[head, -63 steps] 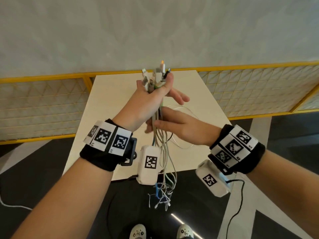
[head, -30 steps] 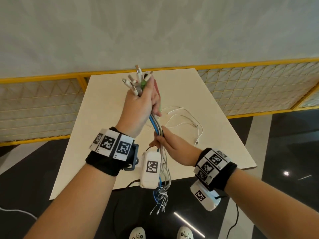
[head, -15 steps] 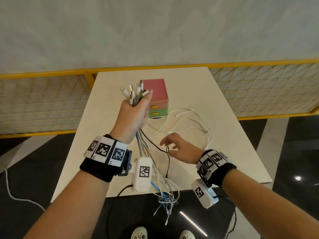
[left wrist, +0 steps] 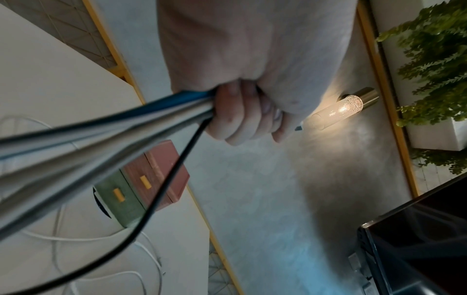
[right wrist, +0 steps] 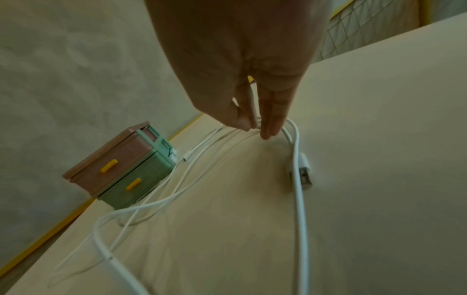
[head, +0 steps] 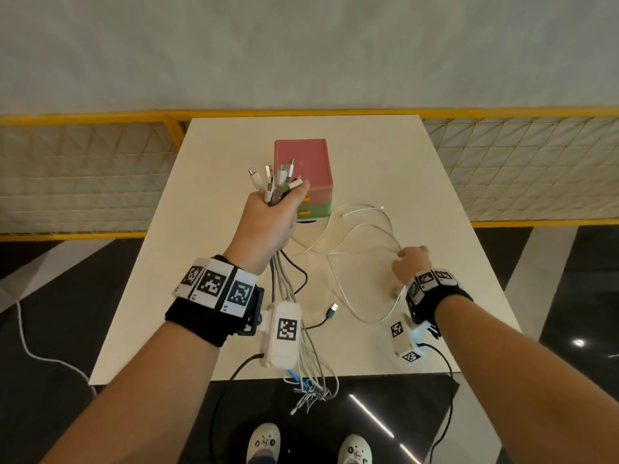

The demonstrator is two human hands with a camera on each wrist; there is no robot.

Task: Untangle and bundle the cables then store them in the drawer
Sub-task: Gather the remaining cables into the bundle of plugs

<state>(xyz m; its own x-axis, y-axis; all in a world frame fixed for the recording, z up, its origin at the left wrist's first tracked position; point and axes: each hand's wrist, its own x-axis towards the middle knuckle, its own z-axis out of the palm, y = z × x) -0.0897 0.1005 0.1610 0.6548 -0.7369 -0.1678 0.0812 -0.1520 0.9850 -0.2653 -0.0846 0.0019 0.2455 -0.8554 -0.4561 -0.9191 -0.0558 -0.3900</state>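
Before us the cream table [head: 385, 155] runs to a yellow-railed fence at 12 o'clock, bare toward its 1 o'clock corner, and the pink-and-green drawer unit [head: 303, 169] sits at centre-back. Our left hand [head: 271, 219] is fisted round the cable bundle [head: 294, 329], plugs fanned upward, tails hanging past the near edge at 6 o'clock. Only our right wrist view shows our right hand [right wrist: 247, 79] at 3 o'clock pinching the loose white cables [right wrist: 192, 159] between thumb and fingertips [right wrist: 269, 127], a USB plug [right wrist: 302, 175] lying just beside.
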